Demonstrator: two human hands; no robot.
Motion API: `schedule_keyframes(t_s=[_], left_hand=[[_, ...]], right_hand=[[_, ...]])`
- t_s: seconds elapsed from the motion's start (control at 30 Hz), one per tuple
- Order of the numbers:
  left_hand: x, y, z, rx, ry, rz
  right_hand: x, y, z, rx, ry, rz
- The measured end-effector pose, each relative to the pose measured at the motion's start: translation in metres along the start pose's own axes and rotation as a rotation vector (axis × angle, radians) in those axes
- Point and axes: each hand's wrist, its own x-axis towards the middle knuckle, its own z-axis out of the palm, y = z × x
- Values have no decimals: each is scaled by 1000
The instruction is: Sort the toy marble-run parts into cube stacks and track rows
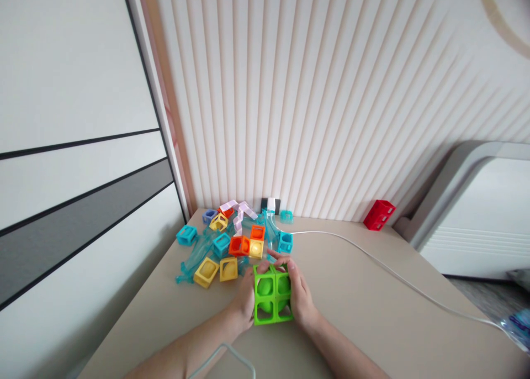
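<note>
Between my two hands is a green block of joined open-frame cubes (275, 300), two wide and two high on the side facing me, with round green shapes inside. My left hand (247, 296) grips its left side, and my right hand (301, 297) wraps round its right side with fingers over the top edge. Just beyond them lie yellow cubes (228, 269), orange cubes (238, 246) and a blue cube (285, 242), all of the same open-frame kind.
Clear teal plastic track pieces (202, 252) and pale purple zigzag pieces (244, 209) lie in the pile. A red block (379, 215) stands at the back right. A white cable (372, 257) crosses the table (364, 312). A ribbed wall (290, 91) closes the back.
</note>
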Motion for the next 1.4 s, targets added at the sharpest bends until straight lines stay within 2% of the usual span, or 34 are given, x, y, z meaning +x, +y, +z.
schedule_keyframes(t_s=[0.2,0.3,0.47,0.53,0.67,0.83,0.97,1.1,1.23,1.4], left_hand=[[6,5,2,-44,-24,-25],[12,8,0,-136,6,-29],[17,10,-6,-228,53,118],[18,8,-9,-211,45,152],[20,1,-15,-132,28,219],[23,-4,-26,-1,35,360],[19,1,-29,183,47,420],[12,4,-25,473,15,495],[9,6,-20,592,-88,511],[13,9,-20,558,-34,494]], right_hand=[[2,-4,-4,-9,41,49],[4,-12,-8,-51,94,-24],[4,-5,-8,-65,-36,-21],[5,3,-7,-67,-33,-25],[9,10,-7,-48,62,-51],[12,6,-8,23,107,-12],[13,9,-8,106,149,19],[16,10,-10,163,251,62],[21,3,-22,27,381,-47],[21,2,-33,-182,366,-253]])
